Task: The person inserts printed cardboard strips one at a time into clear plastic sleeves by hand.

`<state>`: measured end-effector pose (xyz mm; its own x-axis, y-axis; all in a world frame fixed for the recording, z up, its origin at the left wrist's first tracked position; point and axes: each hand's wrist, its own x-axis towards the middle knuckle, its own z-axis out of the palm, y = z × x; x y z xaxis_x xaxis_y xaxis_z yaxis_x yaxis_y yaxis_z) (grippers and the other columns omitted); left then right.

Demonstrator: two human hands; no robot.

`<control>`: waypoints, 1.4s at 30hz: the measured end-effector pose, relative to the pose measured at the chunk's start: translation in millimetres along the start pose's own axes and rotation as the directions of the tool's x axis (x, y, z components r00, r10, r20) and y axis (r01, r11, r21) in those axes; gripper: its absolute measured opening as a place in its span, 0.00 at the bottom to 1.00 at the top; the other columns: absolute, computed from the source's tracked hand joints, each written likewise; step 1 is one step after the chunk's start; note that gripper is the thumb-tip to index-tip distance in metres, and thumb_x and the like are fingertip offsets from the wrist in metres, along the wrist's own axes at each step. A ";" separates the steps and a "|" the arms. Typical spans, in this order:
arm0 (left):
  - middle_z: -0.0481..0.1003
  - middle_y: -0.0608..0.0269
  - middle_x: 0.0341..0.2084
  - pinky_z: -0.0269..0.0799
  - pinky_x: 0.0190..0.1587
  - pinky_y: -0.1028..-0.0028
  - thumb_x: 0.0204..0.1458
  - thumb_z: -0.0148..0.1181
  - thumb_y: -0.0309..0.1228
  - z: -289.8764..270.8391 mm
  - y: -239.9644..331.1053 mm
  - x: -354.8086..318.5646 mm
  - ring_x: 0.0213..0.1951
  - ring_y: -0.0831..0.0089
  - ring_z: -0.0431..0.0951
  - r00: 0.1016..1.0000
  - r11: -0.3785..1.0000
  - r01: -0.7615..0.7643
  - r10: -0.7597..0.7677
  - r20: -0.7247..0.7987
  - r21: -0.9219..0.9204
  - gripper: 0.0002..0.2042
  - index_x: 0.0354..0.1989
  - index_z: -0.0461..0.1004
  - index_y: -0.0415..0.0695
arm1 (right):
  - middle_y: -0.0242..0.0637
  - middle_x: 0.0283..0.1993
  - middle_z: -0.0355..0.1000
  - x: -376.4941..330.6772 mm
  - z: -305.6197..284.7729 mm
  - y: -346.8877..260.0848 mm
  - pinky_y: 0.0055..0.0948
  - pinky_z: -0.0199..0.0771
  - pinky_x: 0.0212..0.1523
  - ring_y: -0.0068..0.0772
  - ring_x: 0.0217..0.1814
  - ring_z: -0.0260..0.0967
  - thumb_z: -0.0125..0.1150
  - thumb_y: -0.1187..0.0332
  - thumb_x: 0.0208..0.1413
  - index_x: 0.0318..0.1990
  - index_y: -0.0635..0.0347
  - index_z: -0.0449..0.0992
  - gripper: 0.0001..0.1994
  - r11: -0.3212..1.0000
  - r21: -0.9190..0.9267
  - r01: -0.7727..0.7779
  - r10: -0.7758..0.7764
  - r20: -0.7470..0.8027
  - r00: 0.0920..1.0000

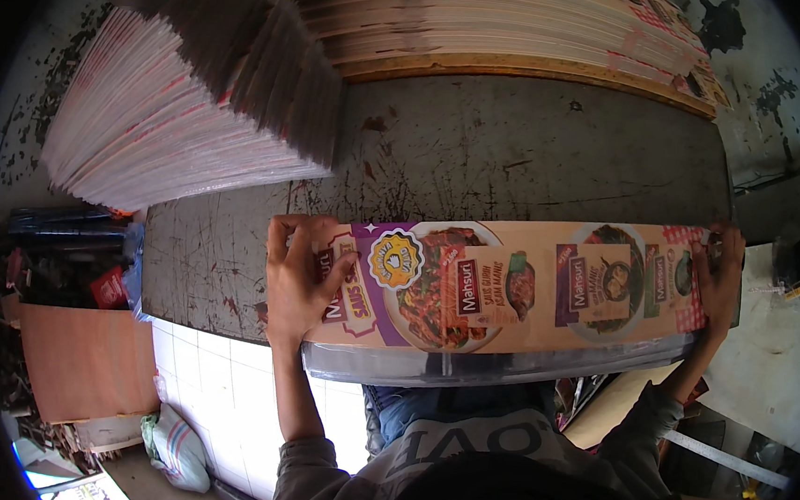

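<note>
A long stack of printed sheets (520, 278) lies level across the near edge of the dark worktable (521, 147). Its top face is peach-coloured, with food pictures, a purple band and a round yellow badge, and a shiny grey edge faces me. My left hand (299, 275) is closed round the left end, thumb on the printed face and fingers curled at the corner. At the opposite end, my right hand (719, 280) grips the right side, its fingers over the far corner. The undersides of both holds are hidden.
A tall fanned pile of sheets (175, 120) stands on the table's left. Along the back, another printed stack (502, 32) rests on a wooden board (527, 67). Left of the table are a brown panel (86, 362) and a white sack (179, 449); a pale surface (778, 346) is at right.
</note>
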<state>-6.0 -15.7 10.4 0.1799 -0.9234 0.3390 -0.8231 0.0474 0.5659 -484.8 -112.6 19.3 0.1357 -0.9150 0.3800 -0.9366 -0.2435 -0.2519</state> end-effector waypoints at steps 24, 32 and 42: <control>0.71 0.63 0.32 0.59 0.45 0.66 0.37 0.66 0.31 -4.0 3.8 -4.5 0.36 0.67 0.69 0.972 0.931 -0.215 0.234 -0.030 0.293 0.14 0.36 0.75 0.46 | 0.43 0.39 0.59 -2.9 0.1 -0.6 0.31 0.59 0.44 0.41 0.42 0.59 0.53 0.70 0.51 0.43 0.65 0.63 0.13 0.998 0.031 0.046 -0.044 -0.059 0.997; 0.69 0.63 0.29 0.59 0.41 0.65 0.37 0.66 0.31 -2.9 3.0 -5.5 0.35 0.65 0.68 0.975 0.943 -0.204 0.221 -0.034 0.263 0.14 0.34 0.75 0.45 | 0.41 0.33 0.59 -1.4 0.5 1.5 0.33 0.58 0.42 0.42 0.39 0.56 0.57 0.73 0.47 0.36 0.64 0.62 0.12 0.990 0.125 0.061 -0.051 -0.083 0.995; 0.66 0.59 0.32 0.57 0.43 0.63 0.35 0.65 0.31 -3.9 8.8 -4.2 0.38 0.63 0.65 0.986 0.960 -0.165 0.167 0.008 0.228 0.14 0.31 0.71 0.41 | 0.42 0.33 0.61 -3.4 0.0 -3.8 0.32 0.59 0.42 0.41 0.38 0.59 0.56 0.74 0.47 0.38 0.65 0.65 0.11 0.985 0.170 0.019 0.000 -0.111 0.994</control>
<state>-11.9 -9.9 16.8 0.0354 -0.9054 0.4232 -0.9423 0.1108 0.3160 -481.7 -108.6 19.0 0.0987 -0.8738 0.4761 -0.8656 -0.3114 -0.3921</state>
